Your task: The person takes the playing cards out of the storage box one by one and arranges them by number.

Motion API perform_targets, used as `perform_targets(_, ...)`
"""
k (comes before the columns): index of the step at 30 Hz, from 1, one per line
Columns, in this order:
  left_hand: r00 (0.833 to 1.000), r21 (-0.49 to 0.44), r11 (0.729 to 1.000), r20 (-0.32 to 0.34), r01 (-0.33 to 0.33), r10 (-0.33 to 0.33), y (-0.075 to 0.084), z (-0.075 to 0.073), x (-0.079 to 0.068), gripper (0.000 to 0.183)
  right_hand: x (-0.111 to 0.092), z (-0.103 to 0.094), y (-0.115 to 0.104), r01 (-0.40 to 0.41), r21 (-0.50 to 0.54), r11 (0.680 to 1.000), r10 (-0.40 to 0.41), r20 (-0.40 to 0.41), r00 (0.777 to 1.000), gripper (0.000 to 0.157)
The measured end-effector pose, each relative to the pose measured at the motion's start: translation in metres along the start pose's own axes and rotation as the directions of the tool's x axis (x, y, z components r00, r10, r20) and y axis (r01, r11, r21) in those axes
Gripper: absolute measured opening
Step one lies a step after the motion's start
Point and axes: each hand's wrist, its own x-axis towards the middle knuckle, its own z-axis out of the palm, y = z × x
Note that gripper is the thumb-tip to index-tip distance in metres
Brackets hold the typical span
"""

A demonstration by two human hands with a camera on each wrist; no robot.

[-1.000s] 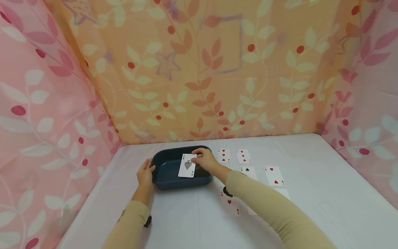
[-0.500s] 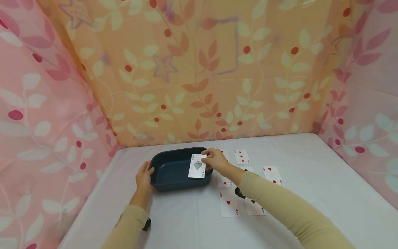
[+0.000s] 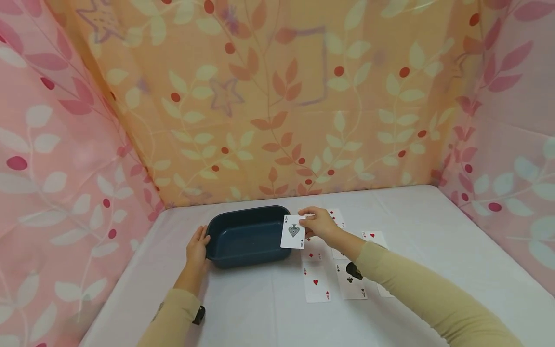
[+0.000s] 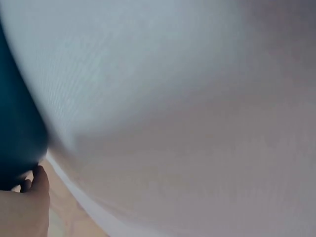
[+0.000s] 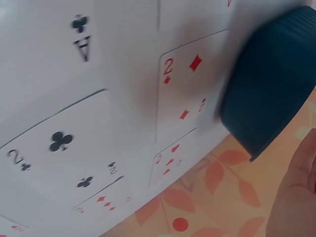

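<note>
My right hand (image 3: 322, 226) pinches an ace of spades (image 3: 293, 233), held face up above the right end of a dark blue basin (image 3: 247, 262). At the basin's left end, my left hand (image 3: 196, 248) grips the rim, thumb over the edge. The left wrist view shows that hand (image 4: 24, 210) against the basin (image 4: 17, 113). In the right wrist view only part of the right hand (image 5: 291, 192) shows, and the held card is out of sight. Beneath and beside the right arm lie an ace of hearts (image 3: 316, 294), an ace of clubs (image 3: 352, 289) and a two of diamonds (image 5: 185, 89).
Further cards lie face up on the white tablecloth (image 3: 243, 308): a two of clubs (image 5: 59, 138), a two of hearts (image 3: 376, 235), a three of diamonds (image 5: 106, 201) and a three of hearts (image 5: 169, 162). The sleeve partly covers another card (image 3: 385, 290). Patterned curtains (image 3: 260, 96) stand behind.
My right hand has moved right with the ace of spades, from over the basin's interior to its right rim. The left hand keeps its grip; the head view has shifted slightly.
</note>
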Motion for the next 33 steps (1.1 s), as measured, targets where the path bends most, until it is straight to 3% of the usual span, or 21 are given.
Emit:
perform_targets(10,0.997,0.034,0.997,0.023,0.073,-0.074,0.008,-0.001,-0.002,0.062,-0.015,-0.031,0.003,-0.008,-0.013,1.000,0.008,-0.008,1.000,0.033)
perform_targets(21,0.996,0.037,0.997,0.044,0.071,-0.072,0.009,-0.002,-0.004,0.062,-0.028,-0.064,0.005,0.040,-0.006,0.999,-0.040,0.021,0.999,0.035)
perform_targets(33,0.995,0.029,0.996,0.055,0.085,-0.086,0.006,-0.006,0.000,0.063,-0.045,-0.091,0.007,0.021,-0.059,0.998,-0.022,-0.012,1.000,0.036)
